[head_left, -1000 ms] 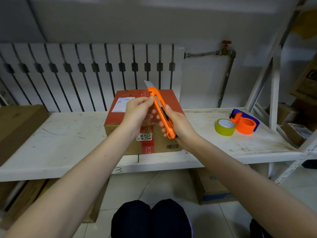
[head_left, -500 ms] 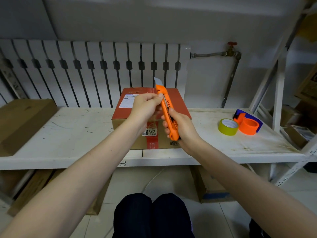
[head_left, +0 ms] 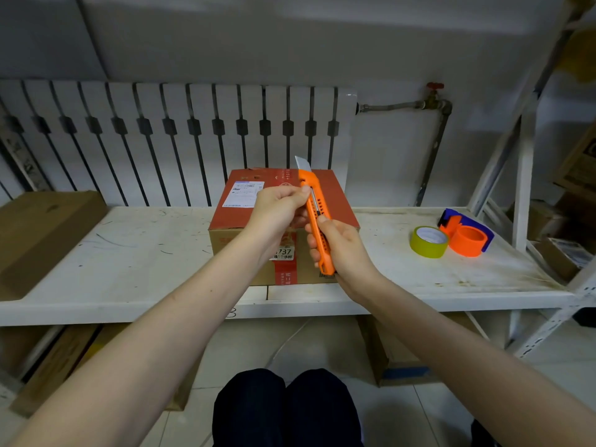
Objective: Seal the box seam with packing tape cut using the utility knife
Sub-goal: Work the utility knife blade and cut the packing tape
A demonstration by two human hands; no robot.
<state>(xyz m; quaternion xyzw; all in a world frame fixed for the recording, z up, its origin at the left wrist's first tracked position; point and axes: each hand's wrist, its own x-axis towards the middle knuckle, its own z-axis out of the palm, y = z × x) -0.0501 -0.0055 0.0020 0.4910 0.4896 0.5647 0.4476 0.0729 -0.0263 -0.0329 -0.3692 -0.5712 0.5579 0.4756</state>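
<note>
Barely shifted since before: right hand (head_left: 342,253) still gripping light, stiff utility knife (head_left: 317,221), left hand (head_left: 277,211) pinching near exposed blade (head_left: 303,163). Best held low, by the handle.

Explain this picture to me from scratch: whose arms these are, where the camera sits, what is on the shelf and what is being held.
There is no machine here. The camera is worn on a person's head and looks forward and down, so the two bare arms reaching in from below are that person's own.

The right hand grips the lower body of an orange utility knife, held upright with its blade out at the top. The left hand pinches the knife near its upper end.

Behind the hands, a cardboard box with a red top stands on a white shelf. To the right lie a yellow tape roll and, touching it, an orange tape dispenser. A white radiator lines the wall.
</note>
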